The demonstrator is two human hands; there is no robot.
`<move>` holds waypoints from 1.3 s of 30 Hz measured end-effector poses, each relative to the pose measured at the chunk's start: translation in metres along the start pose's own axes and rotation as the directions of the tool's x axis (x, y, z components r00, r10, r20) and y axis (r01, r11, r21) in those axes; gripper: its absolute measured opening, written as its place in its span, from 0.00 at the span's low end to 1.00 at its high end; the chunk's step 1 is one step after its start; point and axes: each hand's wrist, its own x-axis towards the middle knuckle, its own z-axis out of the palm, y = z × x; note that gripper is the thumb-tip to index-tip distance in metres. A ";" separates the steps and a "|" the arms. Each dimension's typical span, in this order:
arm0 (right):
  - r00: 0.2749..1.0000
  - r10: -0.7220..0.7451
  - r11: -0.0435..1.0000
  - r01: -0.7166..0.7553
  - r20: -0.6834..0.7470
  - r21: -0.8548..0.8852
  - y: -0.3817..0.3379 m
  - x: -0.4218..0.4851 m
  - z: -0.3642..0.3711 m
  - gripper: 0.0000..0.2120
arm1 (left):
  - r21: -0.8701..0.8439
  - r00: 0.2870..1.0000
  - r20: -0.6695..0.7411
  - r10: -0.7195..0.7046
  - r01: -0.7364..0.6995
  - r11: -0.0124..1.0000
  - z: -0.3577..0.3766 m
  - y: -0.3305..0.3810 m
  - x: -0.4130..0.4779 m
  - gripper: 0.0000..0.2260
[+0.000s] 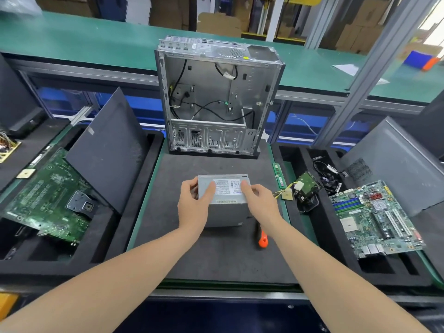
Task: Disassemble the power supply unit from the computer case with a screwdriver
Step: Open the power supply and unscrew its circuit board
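A grey metal power supply unit (225,205) with a white label on top stands on the black foam mat (216,255) in front of me. My left hand (194,205) grips its left side, thumb on the top face. My right hand (260,203) grips its right side the same way. Beyond it stands the open computer case (216,97), upright, its side panel off, with loose black cables inside. A screwdriver with an orange handle (262,239) lies on the mat just right of the unit, under my right wrist.
A green motherboard (48,200) and a dark side panel (108,150) lie in the left foam tray. On the right are another motherboard (374,217), a drive with wires (305,188), loose cables (329,174) and a grey panel (394,164). RAM sticks (278,175) lie along the mat's right edge.
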 end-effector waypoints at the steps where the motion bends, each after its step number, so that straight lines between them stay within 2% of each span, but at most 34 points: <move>1: 0.997 -0.067 0.996 0.069 0.045 -0.055 -0.002 0.003 -0.006 0.26 | -0.015 0.992 0.126 0.017 -0.015 1.000 -0.008 -0.004 0.001 0.27; 3: 0.949 -0.225 0.950 0.265 0.222 -0.169 -0.010 0.008 -0.017 0.40 | 0.058 0.945 0.321 0.068 -0.091 0.994 -0.021 -0.015 0.006 0.43; 4: 0.897 -0.283 0.884 0.381 0.340 -0.271 -0.015 0.011 -0.021 0.48 | 0.122 0.924 0.371 0.090 -0.144 0.982 -0.025 -0.018 0.010 0.48; 6: 0.772 -0.325 0.640 0.605 0.546 -0.473 -0.029 0.016 -0.023 0.58 | 0.232 0.908 0.397 0.131 -0.237 0.943 -0.030 -0.020 0.017 0.51; 7: 0.729 -0.336 0.507 0.674 0.597 -0.537 -0.035 0.018 -0.021 0.61 | 0.259 0.905 0.400 0.147 -0.265 0.929 -0.030 -0.019 0.020 0.50; 9: 0.707 -0.371 0.353 0.707 0.602 -0.613 -0.044 0.021 -0.014 0.59 | 0.255 0.902 0.404 0.153 -0.271 0.928 -0.032 -0.018 0.027 0.48; 13: 0.746 -0.347 0.301 0.663 0.569 -0.685 -0.059 0.023 -0.006 0.54 | 0.255 0.897 0.415 0.153 -0.276 0.927 -0.035 -0.015 0.032 0.46; 15: 0.753 -0.322 0.318 0.657 0.574 -0.684 -0.063 0.024 -0.010 0.55 | 0.258 0.893 0.419 0.165 -0.291 0.921 -0.035 -0.012 0.030 0.47; 20: 0.776 -0.346 0.444 0.631 0.527 -0.636 -0.074 0.024 -0.018 0.52 | 0.238 0.903 0.399 0.159 -0.270 0.933 -0.037 0.001 0.027 0.48; 23: 0.796 -0.382 0.528 0.605 0.469 -0.596 -0.082 0.025 -0.025 0.51 | 0.210 0.950 0.311 -0.010 -0.059 0.976 -0.043 0.004 0.024 0.53; 25: 0.822 -0.379 0.629 0.566 0.425 -0.534 -0.085 0.027 -0.030 0.50 | 0.108 0.959 0.256 -0.125 0.100 0.989 -0.046 0.006 0.022 0.53; 28: 0.880 -0.349 0.807 0.457 0.322 -0.374 -0.084 0.031 -0.035 0.44 | -0.150 0.927 0.286 -0.242 0.292 0.944 -0.044 0.007 0.018 0.42; 31: 0.916 -0.299 0.899 0.364 0.266 -0.243 -0.080 0.033 -0.036 0.44 | -0.323 0.902 0.335 -0.271 0.381 0.866 -0.041 0.017 0.018 0.31; 35: 0.948 -0.256 0.966 0.258 0.190 0.016 -0.069 0.032 -0.033 0.41 | -0.298 0.869 0.416 -0.268 0.409 0.863 -0.041 0.029 0.025 0.27; 39: 0.973 -0.184 0.963 0.151 0.137 0.224 -0.062 0.031 -0.033 0.41 | -0.201 0.842 0.481 -0.245 0.377 0.904 -0.037 0.032 0.029 0.22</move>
